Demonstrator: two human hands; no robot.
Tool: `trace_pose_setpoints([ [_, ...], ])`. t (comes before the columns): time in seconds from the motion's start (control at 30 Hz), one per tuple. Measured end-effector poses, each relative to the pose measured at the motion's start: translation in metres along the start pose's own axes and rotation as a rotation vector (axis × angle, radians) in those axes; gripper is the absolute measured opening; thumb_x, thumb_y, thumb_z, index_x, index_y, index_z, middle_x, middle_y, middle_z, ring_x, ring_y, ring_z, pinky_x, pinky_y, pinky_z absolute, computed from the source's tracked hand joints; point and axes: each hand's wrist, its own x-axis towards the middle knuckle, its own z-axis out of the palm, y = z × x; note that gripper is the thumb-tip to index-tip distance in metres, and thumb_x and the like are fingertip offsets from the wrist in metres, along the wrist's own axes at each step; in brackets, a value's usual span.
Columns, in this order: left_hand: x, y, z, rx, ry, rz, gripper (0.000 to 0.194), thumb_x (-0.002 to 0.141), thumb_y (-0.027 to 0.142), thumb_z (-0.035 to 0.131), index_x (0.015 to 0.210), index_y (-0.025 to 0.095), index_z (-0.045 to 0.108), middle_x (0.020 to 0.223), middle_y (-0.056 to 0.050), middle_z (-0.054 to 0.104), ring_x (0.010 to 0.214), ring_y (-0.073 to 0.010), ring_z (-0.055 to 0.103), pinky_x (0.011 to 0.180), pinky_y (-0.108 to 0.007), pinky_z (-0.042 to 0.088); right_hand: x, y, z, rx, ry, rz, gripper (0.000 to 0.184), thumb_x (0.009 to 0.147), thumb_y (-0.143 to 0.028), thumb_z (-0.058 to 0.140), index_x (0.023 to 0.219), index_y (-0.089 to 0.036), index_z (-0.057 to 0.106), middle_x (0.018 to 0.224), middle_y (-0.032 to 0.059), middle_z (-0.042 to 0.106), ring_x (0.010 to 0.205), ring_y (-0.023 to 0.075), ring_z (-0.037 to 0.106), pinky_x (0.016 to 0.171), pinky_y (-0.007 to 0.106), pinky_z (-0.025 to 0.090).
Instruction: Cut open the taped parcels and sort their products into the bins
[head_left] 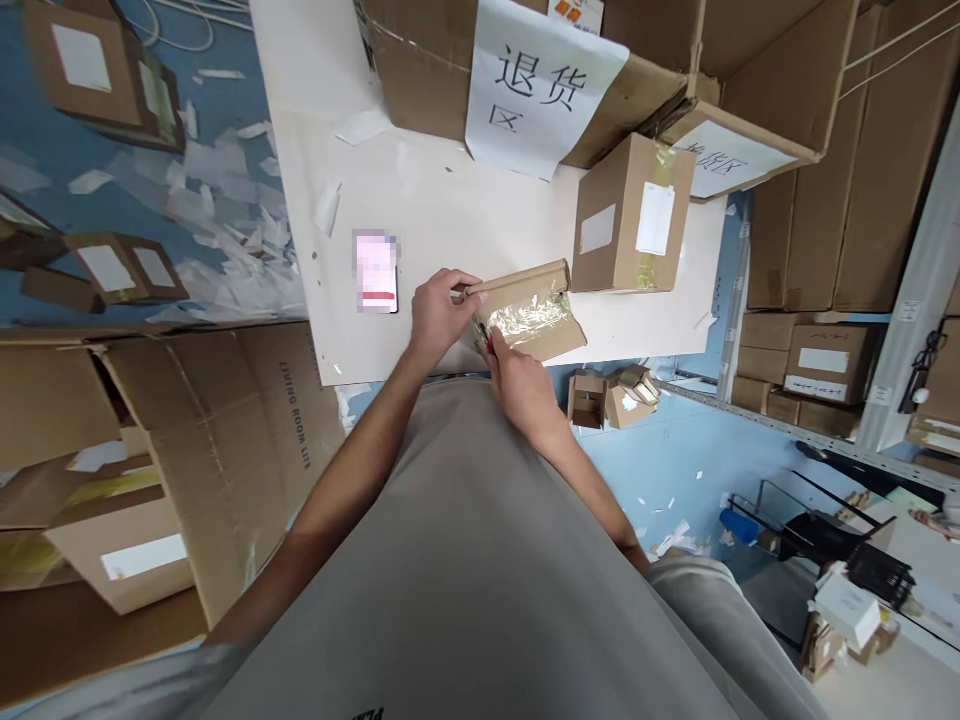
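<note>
Smartphone [376, 272], pink display lit, left part of a white tabletop [450, 205]. Taped carton [630, 215], two white labels, upright, right of centre. Paper sign [541, 90], handwritten "退货区", hung on a cardboard bin [424, 75], top centre. Second sign [731, 160], handwritten, on an open bin [776, 75], upper right. Labelled carton [90, 75] and paper scraps [217, 220], blue floor [45, 110], upper left. Large carton [247, 440], printed "LIVING ROOM LIFE", lower left. Small open box [587, 398], below the tabletop's right part. Black crate [883, 578], lower right.
</note>
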Motion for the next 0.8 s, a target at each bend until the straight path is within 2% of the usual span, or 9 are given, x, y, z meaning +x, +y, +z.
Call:
trace_pose_setpoints([
  [0.13,-0.004,0.003,0.001,-0.005,0.016,-0.036,0.015,0.089,0.023,0.083,0.105,0.022,0.084,0.113,-0.005,0.083,0.102,-0.0225,0.076,0.094,-0.04,0.072,-0.021,0.003,0.003,-0.037,-0.087,0.02,0.066,0.123,-0.02,0.033,0.188,-0.015,0.028,0.135,0.021,0.086,0.122,0.0344,0.085,0.103,0.044,0.065],
  [0.23,-0.006,0.005,0.003,-0.001,0.026,-0.049,0.016,0.09,0.024,0.083,0.105,0.022,0.084,0.114,-0.005,0.083,0.104,-0.0229,0.077,0.095,-0.041,0.072,-0.033,0.011,0.005,-0.056,-0.126,0.018,0.065,0.122,-0.02,0.035,0.186,-0.017,0.033,0.131,0.0205,0.087,0.121,0.0335,0.085,0.101,0.042,0.067],
  [0.47,-0.004,0.002,0.002,0.053,-0.004,-0.055,0.019,0.094,0.029,0.081,0.112,0.023,0.082,0.12,-0.007,0.082,0.11,-0.0246,0.076,0.097,-0.042,0.071,-0.04,0.029,-0.002,-0.006,-0.102,-0.055,0.062,0.121,-0.025,0.04,0.183,-0.024,0.043,0.126,0.0167,0.089,0.119,0.0354,0.086,0.096,0.043,0.066],
  [0.57,-0.005,0.004,0.0,0.087,-0.006,-0.057,0.022,0.096,0.031,0.08,0.116,0.023,0.081,0.122,-0.008,0.082,0.113,-0.0265,0.076,0.1,-0.044,0.071,-0.043,0.044,-0.01,0.079,-0.034,-0.063,0.062,0.124,-0.03,0.039,0.185,-0.026,0.04,0.128,0.0136,0.089,0.116,0.0343,0.085,0.096,0.041,0.066],
  [0.63,-0.008,0.012,0.001,0.158,0.023,-0.018,0.027,0.098,0.03,0.078,0.124,0.024,0.08,0.13,-0.01,0.081,0.122,-0.03,0.076,0.111,-0.052,0.068,-0.04,0.06,-0.014,0.133,0.062,-0.01,0.061,0.125,-0.031,0.036,0.185,-0.026,0.041,0.13,0.0139,0.087,0.112,0.0336,0.085,0.095,0.04,0.065],
  [0.73,-0.014,0.032,0.016,0.293,0.028,0.135,0.037,0.104,0.028,0.072,0.141,0.029,0.077,0.153,-0.01,0.074,0.152,-0.0364,0.064,0.133,-0.064,0.052,-0.025,0.09,-0.017,0.16,0.242,0.111,0.061,0.124,-0.03,0.032,0.184,-0.023,0.043,0.145,0.0187,0.079,0.112,0.0325,0.082,0.095,0.041,0.065],
  [0.8,-0.015,0.045,0.035,0.34,-0.068,0.245,0.038,0.11,0.03,0.067,0.147,0.034,0.075,0.163,-0.008,0.07,0.168,-0.0375,0.051,0.142,-0.069,0.04,-0.013,0.108,-0.016,0.16,0.321,0.167,0.062,0.124,-0.03,0.03,0.184,-0.021,0.043,0.152,0.0212,0.073,0.113,0.0318,0.081,0.095,0.04,0.064],
])
